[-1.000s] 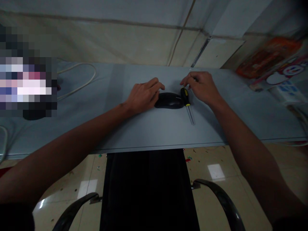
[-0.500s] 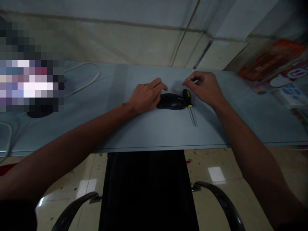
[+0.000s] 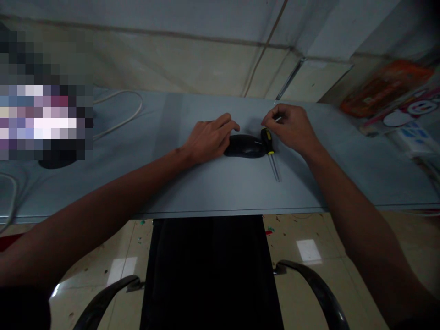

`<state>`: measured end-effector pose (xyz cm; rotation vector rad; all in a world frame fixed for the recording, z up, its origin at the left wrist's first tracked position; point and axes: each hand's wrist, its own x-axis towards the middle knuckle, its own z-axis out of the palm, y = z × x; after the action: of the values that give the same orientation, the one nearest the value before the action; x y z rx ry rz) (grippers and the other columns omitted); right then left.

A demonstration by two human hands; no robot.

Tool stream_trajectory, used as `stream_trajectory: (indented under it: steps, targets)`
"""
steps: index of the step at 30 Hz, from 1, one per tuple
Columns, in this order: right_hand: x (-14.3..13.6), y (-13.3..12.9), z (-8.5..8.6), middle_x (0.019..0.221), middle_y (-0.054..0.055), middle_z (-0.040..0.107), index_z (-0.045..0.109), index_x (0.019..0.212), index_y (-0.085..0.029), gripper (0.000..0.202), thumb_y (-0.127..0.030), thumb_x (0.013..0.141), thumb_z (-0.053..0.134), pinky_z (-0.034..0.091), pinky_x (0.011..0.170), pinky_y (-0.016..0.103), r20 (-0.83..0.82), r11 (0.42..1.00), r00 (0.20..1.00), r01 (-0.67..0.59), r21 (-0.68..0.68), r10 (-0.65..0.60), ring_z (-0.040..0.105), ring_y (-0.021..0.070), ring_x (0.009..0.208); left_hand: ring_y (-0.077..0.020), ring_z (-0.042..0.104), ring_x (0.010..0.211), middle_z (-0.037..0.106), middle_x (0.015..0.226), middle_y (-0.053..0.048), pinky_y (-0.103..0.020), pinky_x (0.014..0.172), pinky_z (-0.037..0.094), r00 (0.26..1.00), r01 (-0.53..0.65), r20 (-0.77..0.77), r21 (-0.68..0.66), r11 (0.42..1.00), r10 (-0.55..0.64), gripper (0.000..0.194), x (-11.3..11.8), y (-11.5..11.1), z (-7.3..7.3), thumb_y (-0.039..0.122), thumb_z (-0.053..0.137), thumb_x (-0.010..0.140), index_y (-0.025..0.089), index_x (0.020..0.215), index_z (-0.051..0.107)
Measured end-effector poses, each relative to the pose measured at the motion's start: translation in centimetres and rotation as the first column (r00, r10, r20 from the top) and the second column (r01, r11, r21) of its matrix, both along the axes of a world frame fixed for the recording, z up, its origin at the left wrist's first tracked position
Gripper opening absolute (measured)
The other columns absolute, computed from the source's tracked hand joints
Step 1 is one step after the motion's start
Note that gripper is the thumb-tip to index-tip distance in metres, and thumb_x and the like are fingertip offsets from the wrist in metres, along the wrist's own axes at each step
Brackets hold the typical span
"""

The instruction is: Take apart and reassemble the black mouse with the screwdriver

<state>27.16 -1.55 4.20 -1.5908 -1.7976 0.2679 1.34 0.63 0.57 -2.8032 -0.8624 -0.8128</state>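
Observation:
On the grey desk lies a black computer mouse (image 3: 245,146), glossy, with small light lettering near its right end. My left hand (image 3: 211,139) grips its left end, the fingers bent and the upper ones raised above it. Touching or nearly touching the mouse's right end is a screwdriver (image 3: 266,141) with a black and yellow handle, its metal shaft pointing toward the desk's front edge. Just above and right of that handle, my right hand (image 3: 290,126) is closed in a pinch. Whatever its fingertips hold, if anything, is too small to make out.
A blurred-out screen (image 3: 48,119) stands at the left on a dark base, with a white cable (image 3: 137,107) beside it. Orange and printed packages (image 3: 388,87) lean at the right by the wall. A black chair (image 3: 211,270) with armrests is below the desk's front edge (image 3: 213,213).
The view has shifted very slightly. Both hands, the mouse and the screwdriver keep nearly the same places.

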Motion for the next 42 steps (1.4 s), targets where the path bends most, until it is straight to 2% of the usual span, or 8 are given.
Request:
stream_trajectory:
  steps: [10,16,20,25,28,32,36,42]
  targets:
    - [0.2,0.3,-0.4,0.086,0.006,0.076,0.067,0.077,-0.024,0.007,-0.026,0.082,0.062,0.059,0.08,0.044,-0.017,1.0,1.0,-0.024,-0.007,0.024,0.072,0.0239,0.08,-0.0171,0.068,0.086,0.068,0.119,-0.006,-0.03,0.062,0.046,1.0,0.005,-0.001,0.029,1.0,-0.005,0.033,0.1,0.1,-0.1,0.014,0.046,0.099,0.02,0.125,0.065]
    - [0.1,0.2,-0.6,0.086,0.004,0.076,0.071,0.108,-0.024,0.03,-0.027,0.079,0.065,0.059,0.075,0.039,-0.056,0.996,0.995,-0.082,0.019,0.083,0.072,0.0222,0.078,-0.0157,0.067,0.082,0.069,0.119,-0.006,-0.029,0.06,0.044,1.0,-0.002,-0.005,0.029,1.0,0.003,0.033,0.0,0.0,-0.2,0.014,0.046,0.099,0.021,0.126,0.065]
    - [0.1,0.1,-0.4,0.078,0.002,0.07,0.072,0.109,-0.023,0.031,-0.028,0.081,0.06,0.057,0.073,0.04,-0.048,0.998,0.997,-0.066,0.025,0.067,0.066,0.0206,0.068,-0.0162,0.068,0.084,0.068,0.12,-0.006,-0.029,0.061,0.045,1.0,0.004,-0.011,0.021,1.0,-0.004,0.034,0.0,-0.1,-0.1,0.014,0.046,0.099,0.021,0.126,0.064]
    - [0.1,-0.2,0.0,0.115,0.007,0.077,0.066,0.125,-0.027,0.054,-0.018,0.072,0.062,0.059,0.077,0.041,-0.1,0.989,0.984,-0.149,0.02,0.151,0.072,0.0252,0.092,-0.0165,0.068,0.085,0.068,0.121,-0.007,-0.029,0.061,0.046,1.0,0.01,-0.016,0.014,1.0,-0.01,0.034,0.0,-0.1,0.0,0.013,0.045,0.098,0.021,0.127,0.064]
    - [0.0,-0.4,0.1,0.116,0.008,0.077,0.066,0.126,-0.026,0.054,-0.018,0.073,0.062,0.059,0.081,0.042,-0.012,0.985,0.987,-0.162,0.061,0.163,0.072,0.0253,0.095,-0.0163,0.067,0.083,0.068,0.12,-0.006,-0.029,0.061,0.045,1.0,0.005,-0.015,0.025,1.0,-0.004,0.034,0.0,-0.1,0.0,0.014,0.046,0.099,0.021,0.127,0.064]
    - [-0.4,-0.6,0.2,0.105,0.006,0.079,0.07,0.119,-0.026,0.037,-0.025,0.083,0.063,0.059,0.086,0.043,0.05,0.979,0.979,-0.199,0.039,0.197,0.073,0.0245,0.095,-0.0172,0.066,0.084,0.067,0.118,-0.007,-0.029,0.062,0.046,1.0,-0.014,-0.012,0.033,0.999,0.015,0.033,0.1,-0.1,0.0,0.015,0.045,0.101,0.021,0.127,0.065]
    - [-0.7,-0.9,0.2,0.111,0.006,0.078,0.074,0.113,-0.028,0.026,-0.038,0.091,0.064,0.059,0.088,0.044,0.095,0.963,0.958,-0.271,0.008,0.269,0.073,0.0252,0.095,-0.0165,0.065,0.085,0.065,0.12,-0.008,-0.028,0.063,0.048,0.999,-0.031,-0.014,0.022,0.999,0.031,0.04,0.0,-0.3,0.3,0.013,0.044,0.097,0.022,0.132,0.063]
    - [-0.4,-1.3,0.8,0.123,0.006,0.075,0.073,0.124,-0.033,0.054,-0.061,0.078,0.082,0.052,0.104,0.05,0.161,0.892,0.877,-0.447,-0.065,0.452,0.069,0.0302,0.113,-0.0172,0.066,0.092,0.063,0.126,-0.009,-0.027,0.065,0.049,0.999,-0.034,0.02,0.021,0.999,0.033,0.042,-0.1,-0.5,0.6,0.014,0.044,0.099,0.023,0.137,0.059]
